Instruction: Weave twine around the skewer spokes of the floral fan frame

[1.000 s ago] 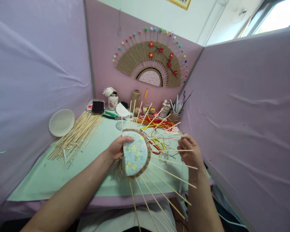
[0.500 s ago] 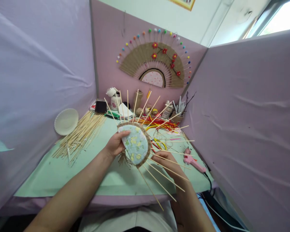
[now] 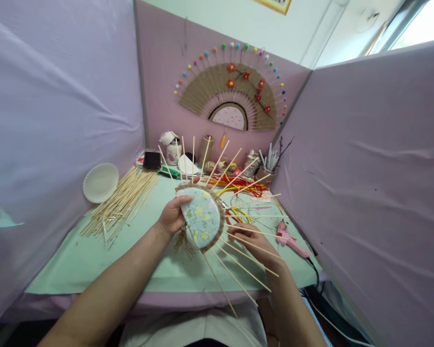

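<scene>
My left hand (image 3: 173,214) grips a half-round fan base (image 3: 202,217) along its straight edge, thumb on the front and fingertips showing behind the top. Pale blue cloth with yellow flowers covers the base, and brown twine trims its curve. Thin wooden sticks (image 3: 246,260) spread out from the curved edge like rays. Loose twine ends (image 3: 183,242) hang below my left hand. Close to the lower right of the curve, my right hand (image 3: 251,238) has its fingers bent together behind several sticks. Whatever its fingertips may hold is hidden.
Loose wooden sticks (image 3: 125,205) lie in a pile at left by a white fluted dish (image 3: 100,183). Yellow-and-red-handled pliers (image 3: 240,215) lie behind my right hand. A pink glue gun (image 3: 291,241) with a cord rests at right. A finished fan (image 3: 202,86) hangs on the back panel.
The fan base has turned slightly clockwise, so the right-hand sticks point lower and the bottom ones swing left. My left hand keeps its hold; my right hand stays close to the curve.
</scene>
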